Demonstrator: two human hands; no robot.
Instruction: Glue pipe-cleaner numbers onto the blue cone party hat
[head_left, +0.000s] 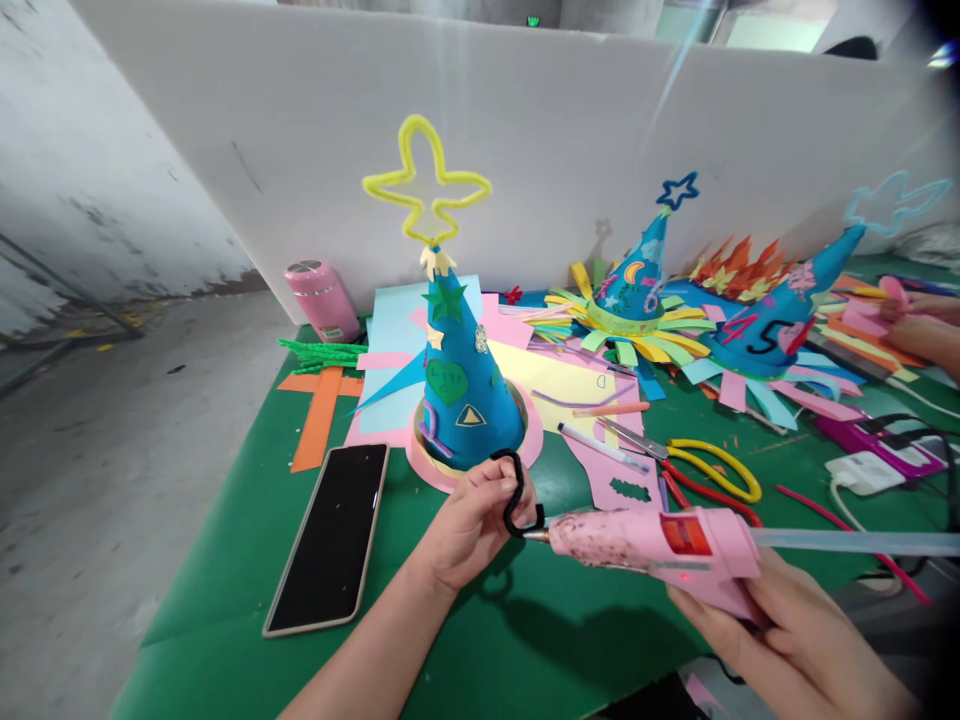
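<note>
Pinched in my left hand (480, 515) is a black pipe cleaner (516, 495) bent into a curvy shape. My right hand (795, 630) grips a pink hot glue gun (622, 540), its metal nozzle touching or almost touching the pipe cleaner's lower bend. A clear glue stick (855, 541) pokes out of the gun's back end. Just beyond my left hand stands a blue paper cone hat (472, 375) with a pink brim, stickers and a green heart. On its tip sits a yellow pipe cleaner shape (426, 185).
A phone (328, 540) lies left of my left arm, and a pink bottle (324, 300) stands behind it. Scissors (705, 470) and a white pen (600, 447) lie mid-table. Two more cone hats (637, 280) stand farther right, near another person's hand (919, 320). A white board (525, 130) borders the back.
</note>
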